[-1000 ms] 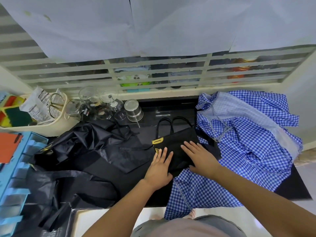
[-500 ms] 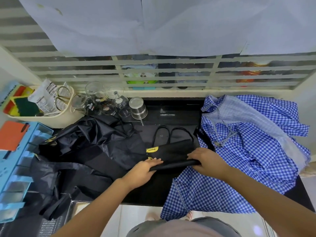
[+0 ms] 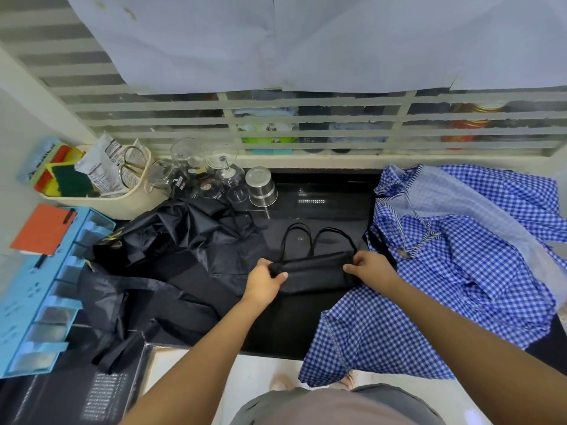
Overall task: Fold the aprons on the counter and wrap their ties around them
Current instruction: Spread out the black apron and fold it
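A black apron (image 3: 314,271) lies folded into a narrow bundle on the dark counter (image 3: 322,191), its two thin ties (image 3: 306,237) looping out behind it. My left hand (image 3: 265,282) grips the bundle's left end. My right hand (image 3: 366,269) pinches its right end. More black aprons (image 3: 184,243) lie crumpled to the left. A blue checked apron (image 3: 454,265) sprawls to the right and hangs over the front edge.
Several upturned glasses (image 3: 214,173) and a steel cup (image 3: 260,187) stand at the back of the counter. A cream basket (image 3: 122,204) with sponges and scissors sits back left. A blue organiser (image 3: 46,289) with an orange notebook (image 3: 43,230) lies far left.
The black apron has been folded over once more into a narrower bundle, hiding its yellow label. Both hands went from lying flat on it to gripping its two ends.
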Available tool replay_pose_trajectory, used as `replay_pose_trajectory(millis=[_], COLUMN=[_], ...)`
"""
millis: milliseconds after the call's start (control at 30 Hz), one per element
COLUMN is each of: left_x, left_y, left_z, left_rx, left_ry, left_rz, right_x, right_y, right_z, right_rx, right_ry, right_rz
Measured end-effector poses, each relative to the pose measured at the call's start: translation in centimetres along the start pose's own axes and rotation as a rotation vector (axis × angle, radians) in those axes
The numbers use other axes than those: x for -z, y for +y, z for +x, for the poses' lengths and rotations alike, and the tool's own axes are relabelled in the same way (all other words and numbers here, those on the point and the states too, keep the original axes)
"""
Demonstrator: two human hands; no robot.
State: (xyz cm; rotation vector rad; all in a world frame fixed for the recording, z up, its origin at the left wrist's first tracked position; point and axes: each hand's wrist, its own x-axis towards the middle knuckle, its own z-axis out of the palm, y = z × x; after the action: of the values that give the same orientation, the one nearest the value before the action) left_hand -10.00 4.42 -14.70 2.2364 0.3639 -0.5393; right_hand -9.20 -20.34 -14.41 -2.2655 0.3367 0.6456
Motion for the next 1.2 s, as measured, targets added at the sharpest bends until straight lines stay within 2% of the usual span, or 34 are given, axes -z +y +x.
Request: replay_pose_trajectory(millis=[100,200,267,333,433,633,733,800,900,1000,1033,1133,1167,1200], left_x=[-1.0,-1.7,-1.8,-2.2,-3.1,-3.2,-2.8,-2.5,-2.1,-1.6,-1.4,-0.5,-0.4,-0.2], left_y=[0.8,1.1,1.7,2.8,4.2,5.9,6.3,6.3,5.7,5.3,5.4,6.6,7.1,7.6], left_z=[-0.5,-0.6,-0.1,0.3,0.8,1.8,2.2,2.2,2.3,2.4,2.1,0.5,-0.1,-0.7], left_rx=[-0.046,-0.241,-0.379,-0.444,-0.431,-0.226,-0.215,-0.193,-0.089,-0.051,-0.040,0.036,0.048,0.043], left_ry=[0.116,0.191,0.108,-0.027,-0.073,-0.080,-0.151,-0.220,-0.334,-0.416,-0.425,-0.356,-0.303,-0.241], left_rz=[0.174,0.585,0.692,0.696,0.746,0.907,0.929,0.845,0.617,0.395,0.280,-0.148,-0.282,-0.385], right_x=[-0.3,-0.3,-0.4,-0.6,-0.8,-0.8,-1.0,-0.8,0.2,1.3,1.6,2.5,3.0,3.6], right_y=[-0.1,-0.4,-0.8,-1.3,-1.7,-1.8,-1.7,-1.5,-1.2,-1.5,-1.7,-2.9,-3.8,-4.6], right_z=[0.2,0.4,0.5,0.5,0.8,0.9,0.4,0.3,0.6,0.7,0.6,-1.1,-2.1,-3.3], right_rx=[-0.025,-0.048,-0.059,-0.073,-0.107,-0.122,-0.114,-0.145,-0.217,-0.184,-0.144,0.006,0.049,0.052], right_ry=[0.024,0.022,0.020,0.034,0.065,0.082,0.119,0.113,0.007,0.001,0.074,0.463,0.549,0.556], right_rz=[0.001,-0.047,-0.084,-0.147,-0.215,-0.234,-0.287,-0.231,-0.013,0.089,0.078,0.076,0.135,0.225])
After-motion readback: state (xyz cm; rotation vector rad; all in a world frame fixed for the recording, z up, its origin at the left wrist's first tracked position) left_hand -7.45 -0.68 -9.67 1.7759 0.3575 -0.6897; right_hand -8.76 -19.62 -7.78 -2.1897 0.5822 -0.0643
